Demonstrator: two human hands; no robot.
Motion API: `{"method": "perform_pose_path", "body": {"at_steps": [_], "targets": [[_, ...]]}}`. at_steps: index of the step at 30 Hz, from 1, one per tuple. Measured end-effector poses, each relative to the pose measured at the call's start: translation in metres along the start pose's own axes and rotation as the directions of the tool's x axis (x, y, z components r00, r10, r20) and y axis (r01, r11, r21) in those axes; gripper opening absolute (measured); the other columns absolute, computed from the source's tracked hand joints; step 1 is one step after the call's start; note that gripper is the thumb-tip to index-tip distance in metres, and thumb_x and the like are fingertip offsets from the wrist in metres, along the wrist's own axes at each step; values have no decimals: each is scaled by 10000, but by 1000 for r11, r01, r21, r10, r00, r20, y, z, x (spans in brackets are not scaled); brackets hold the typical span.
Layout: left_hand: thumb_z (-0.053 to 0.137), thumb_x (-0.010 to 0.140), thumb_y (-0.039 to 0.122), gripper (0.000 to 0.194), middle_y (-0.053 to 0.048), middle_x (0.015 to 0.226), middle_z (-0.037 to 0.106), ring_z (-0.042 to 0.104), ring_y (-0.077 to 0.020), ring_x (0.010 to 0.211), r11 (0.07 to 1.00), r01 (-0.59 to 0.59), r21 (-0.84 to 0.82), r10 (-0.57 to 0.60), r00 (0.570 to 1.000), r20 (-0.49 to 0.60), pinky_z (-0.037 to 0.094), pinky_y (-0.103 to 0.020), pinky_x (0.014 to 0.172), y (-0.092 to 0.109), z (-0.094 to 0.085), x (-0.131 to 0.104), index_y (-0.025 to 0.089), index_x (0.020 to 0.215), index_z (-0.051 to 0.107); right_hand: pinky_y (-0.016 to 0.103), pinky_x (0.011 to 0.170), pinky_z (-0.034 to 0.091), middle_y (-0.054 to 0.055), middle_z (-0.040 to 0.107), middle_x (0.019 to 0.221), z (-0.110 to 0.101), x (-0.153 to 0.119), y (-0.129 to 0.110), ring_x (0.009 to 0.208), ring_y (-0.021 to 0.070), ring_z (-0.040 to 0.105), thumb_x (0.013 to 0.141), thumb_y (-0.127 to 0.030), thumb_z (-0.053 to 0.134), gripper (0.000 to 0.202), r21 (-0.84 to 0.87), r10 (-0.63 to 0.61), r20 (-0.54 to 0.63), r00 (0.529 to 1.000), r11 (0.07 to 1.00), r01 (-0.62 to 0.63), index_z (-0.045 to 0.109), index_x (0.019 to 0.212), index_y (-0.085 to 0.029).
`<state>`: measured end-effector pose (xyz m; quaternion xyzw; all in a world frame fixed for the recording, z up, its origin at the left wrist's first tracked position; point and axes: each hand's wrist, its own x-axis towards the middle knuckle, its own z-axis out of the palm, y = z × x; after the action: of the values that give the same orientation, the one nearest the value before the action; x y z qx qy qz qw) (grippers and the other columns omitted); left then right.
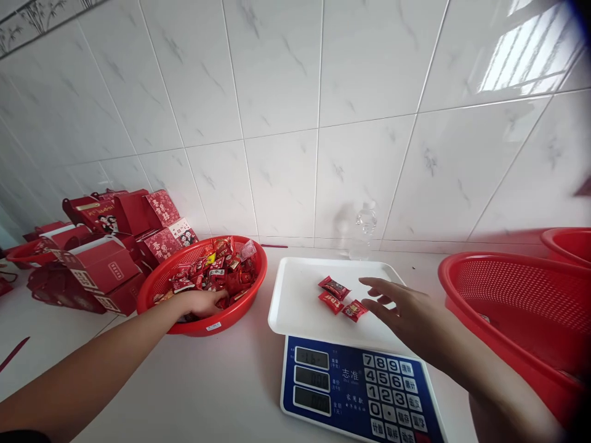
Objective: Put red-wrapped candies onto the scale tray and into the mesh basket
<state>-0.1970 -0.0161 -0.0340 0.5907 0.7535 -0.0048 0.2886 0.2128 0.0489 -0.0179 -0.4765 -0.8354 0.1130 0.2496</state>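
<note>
My left hand (209,303) reaches into a red plastic basket (264,271) of wrapped candies (217,271), its fingertips partly hidden among the wrappers. I cannot tell whether it grips one. Over the white tray (295,295) of a blue digital scale (351,394) hovers my right hand (399,301), fingers apart and holding nothing. Close to its fingertips, three small packets in red wrappers lie on the tray: a dark-red one (334,287), a bright-red one (330,302) and a patterned one (354,310).
Red gift boxes (104,264) are stacked on the left by the tiled wall. A clear plastic bottle (365,224) stands behind the tray. To the right is a large red basket (521,307), with another red basket (570,243) behind it. A dark-red strip (13,354) lies at far left.
</note>
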Motion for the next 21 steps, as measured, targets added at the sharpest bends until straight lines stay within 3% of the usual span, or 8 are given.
{"method": "perform_pose_path", "body": {"at_steps": [6,9,11,15,21], "targets": [[542,695,427,428,-34,878,656,620,-187,732,969,34,-244,11,983,183,466,-252,611,15,-5,-13,199,1057,529,355,659,524,68,695,998,-3,-2,-4,790,228,672,874,-490,398,414,-13,-22,-2,1000,1000,22,564,1174,-260],[624,670,463,547,-24,950,644,623,-170,798,876,73,-477,59,965,257,472,-237,653,16,-4,-14,226,1142,481,356,662,522,64,693,1004,-5,-3,-6,804,229,670,874,-492,390,425,-22,-4,15,1000,1000,4,556,1189,-260],[686,630,462,593,-27,1033,632,612,-168,871,830,106,-548,77,951,301,467,-225,671,14,-4,-12,242,1144,490,360,669,519,59,694,999,-5,-2,-7,815,232,667,870,-489,392,426,-27,9,31,999,1000,-8,558,1191,-264],[697,613,459,513,-32,1087,628,613,-167,841,880,145,-453,10,946,323,461,-224,631,7,-4,-6,248,1060,559,368,685,514,54,692,1008,-3,-1,-9,843,237,663,866,-489,390,431,-24,20,54,998,1000,-18,560,1198,-272],[690,563,401,408,2,803,643,575,-143,599,904,177,-389,-55,951,305,391,-214,474,4,-3,-3,235,920,584,380,720,502,46,687,1043,-4,-1,-10,907,241,646,862,-483,394,427,-13,23,69,997,1000,-22,555,1205,-284]]}}
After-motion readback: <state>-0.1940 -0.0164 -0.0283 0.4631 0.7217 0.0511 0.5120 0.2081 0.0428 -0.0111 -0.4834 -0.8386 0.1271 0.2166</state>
